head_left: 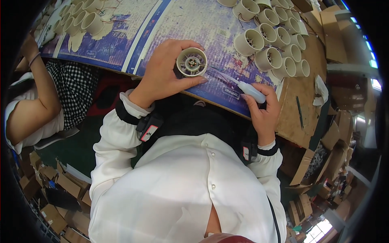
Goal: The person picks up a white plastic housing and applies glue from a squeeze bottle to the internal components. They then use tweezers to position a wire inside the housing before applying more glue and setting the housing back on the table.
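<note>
In my left hand (164, 75) is a cream plastic cup-shaped housing (180, 64), its open end up. Inside it I see a spoked ring and a small round part with dots at the centre. My fingers and thumb wrap round its left side, over the table's front edge. My right hand (265, 107) grips a small translucent squeeze bottle (252, 93) with a long thin nozzle. That nozzle points up and left, toward the housing, and ends short of its rim. Thin wires seem to lie on the table between the two.
Several similar housings (268, 59) with wires stand at the far right of the purple-printed table cover (178, 24). More housings (92, 23) are at the far left, near a co-worker's arm (46, 87). A dark thin stick (299, 112) and crumpled white tissue (321, 91) lie at right. Open cardboard boxes (316, 158) stand below.
</note>
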Demonstrator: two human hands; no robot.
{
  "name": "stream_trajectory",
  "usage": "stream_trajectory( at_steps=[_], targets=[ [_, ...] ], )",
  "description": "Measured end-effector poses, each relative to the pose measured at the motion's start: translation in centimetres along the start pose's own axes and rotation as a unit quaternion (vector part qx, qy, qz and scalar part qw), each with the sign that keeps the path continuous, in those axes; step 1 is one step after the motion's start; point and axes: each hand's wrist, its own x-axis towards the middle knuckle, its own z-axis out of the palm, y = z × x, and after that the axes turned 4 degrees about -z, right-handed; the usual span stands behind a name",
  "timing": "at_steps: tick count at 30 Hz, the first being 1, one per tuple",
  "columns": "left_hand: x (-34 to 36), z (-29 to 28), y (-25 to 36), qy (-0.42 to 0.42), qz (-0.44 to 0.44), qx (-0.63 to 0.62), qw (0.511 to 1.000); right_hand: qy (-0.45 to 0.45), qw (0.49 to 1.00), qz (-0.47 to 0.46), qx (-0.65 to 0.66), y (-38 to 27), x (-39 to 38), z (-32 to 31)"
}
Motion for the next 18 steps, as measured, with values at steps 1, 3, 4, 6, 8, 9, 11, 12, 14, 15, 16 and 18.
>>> stream_trajectory(
  at_steps=[1,3,4,6,8,9,11,12,14,15,16,18],
  targets=[
    [0.05,0.09,-0.03,0.003,0.010,0.000,1.000,0.003,1.000,-0.004,-0.005,0.00,-0.05,-0.01],
    [0.07,0.20,-0.10,0.009,0.031,-0.001,0.999,0.000,1.000,-0.009,-0.007,-0.04,-0.07,-0.01],
    [0.04,0.19,-0.12,0.013,0.029,-0.001,1.000,0.001,1.000,-0.011,-0.010,-0.06,-0.07,-0.01],
    [0.00,0.12,-0.13,0.009,0.027,0.011,1.000,-0.001,1.000,-0.014,-0.013,-0.07,-0.08,0.01],
    [-0.02,0.11,-0.17,0.009,0.025,0.017,1.000,0.003,1.000,-0.024,-0.021,-0.05,-0.14,0.02],
    [-0.02,0.12,-0.20,0.009,0.027,0.019,0.999,0.004,0.999,-0.028,-0.025,-0.04,-0.15,0.01],
    [-0.03,0.15,-0.24,0.010,0.031,0.023,0.999,0.004,0.999,-0.032,-0.027,0.00,-0.13,-0.01],
    [-0.05,0.16,-0.27,0.012,0.031,0.022,0.999,0.004,0.999,-0.035,-0.028,0.02,-0.11,-0.03],
    [-0.07,0.20,-0.30,0.012,0.033,0.024,0.999,0.004,0.999,-0.039,-0.030,-0.02,-0.04,-0.14],
    [-0.07,0.22,-0.32,0.013,0.034,0.025,0.999,0.003,0.998,-0.045,-0.037,-0.10,0.03,-0.25],
    [-0.07,0.24,-0.32,0.014,0.033,0.024,0.999,0.001,0.998,-0.052,-0.044,-0.20,0.12,-0.36],
    [-0.04,0.26,-0.30,0.013,0.037,0.030,0.999,-0.001,0.997,-0.059,-0.052,-0.45,0.35,-0.51]
  ],
)
